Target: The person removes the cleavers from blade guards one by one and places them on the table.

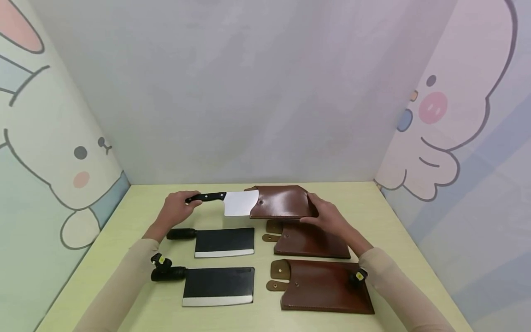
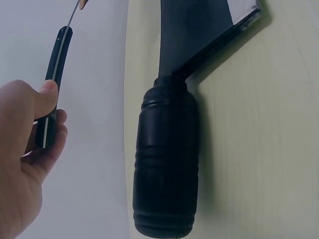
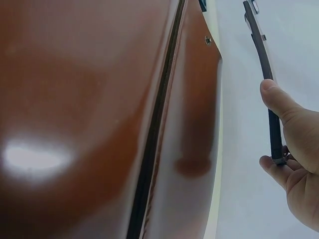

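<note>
My left hand (image 1: 178,207) grips the black riveted handle (image 1: 207,197) of a cleaver, whose silver blade (image 1: 239,203) lies partly inside a brown leather sheath (image 1: 284,202). The rest of the blade is hidden by the leather. At the sheath's right end my right hand (image 1: 329,216) holds it between thumb and fingers. In the left wrist view the left hand (image 2: 30,144) pinches the handle (image 2: 56,74) near its end. The right wrist view has the right hand (image 3: 299,149) holding the sheath (image 3: 269,84), seen edge-on.
Two dark-bladed cleavers, an upper one (image 1: 224,240) and a lower one (image 1: 217,283), lie at the left, handles leftward. Right of them lie two brown sheaths, one behind (image 1: 307,242) and a larger one in front (image 1: 319,281), with straps pointing left. A wall stands behind the table.
</note>
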Available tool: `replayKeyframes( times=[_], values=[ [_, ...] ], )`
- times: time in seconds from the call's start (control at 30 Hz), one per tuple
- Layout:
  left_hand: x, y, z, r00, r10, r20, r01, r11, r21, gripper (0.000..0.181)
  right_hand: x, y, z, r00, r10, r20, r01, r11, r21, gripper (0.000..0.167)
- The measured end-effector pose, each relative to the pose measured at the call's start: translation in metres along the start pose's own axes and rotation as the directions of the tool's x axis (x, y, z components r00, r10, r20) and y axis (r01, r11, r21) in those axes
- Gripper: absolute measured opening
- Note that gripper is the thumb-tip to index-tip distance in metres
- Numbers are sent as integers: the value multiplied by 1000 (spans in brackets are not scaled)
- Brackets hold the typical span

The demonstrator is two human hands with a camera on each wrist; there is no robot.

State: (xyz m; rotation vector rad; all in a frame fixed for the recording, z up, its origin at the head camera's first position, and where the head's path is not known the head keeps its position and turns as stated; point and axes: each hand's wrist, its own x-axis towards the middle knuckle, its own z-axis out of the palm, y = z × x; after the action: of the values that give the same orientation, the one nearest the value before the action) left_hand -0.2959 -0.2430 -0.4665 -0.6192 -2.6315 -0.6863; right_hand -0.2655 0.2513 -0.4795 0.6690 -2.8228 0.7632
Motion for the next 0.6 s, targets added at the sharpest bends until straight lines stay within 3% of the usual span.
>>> replayKeyframes(
  times=[0.6],
  values=[
    [0,-15,-9,999,-41,30,41,999,15,30,-5,8,-9,999,37,6,-37,999,6,98]
  ],
)
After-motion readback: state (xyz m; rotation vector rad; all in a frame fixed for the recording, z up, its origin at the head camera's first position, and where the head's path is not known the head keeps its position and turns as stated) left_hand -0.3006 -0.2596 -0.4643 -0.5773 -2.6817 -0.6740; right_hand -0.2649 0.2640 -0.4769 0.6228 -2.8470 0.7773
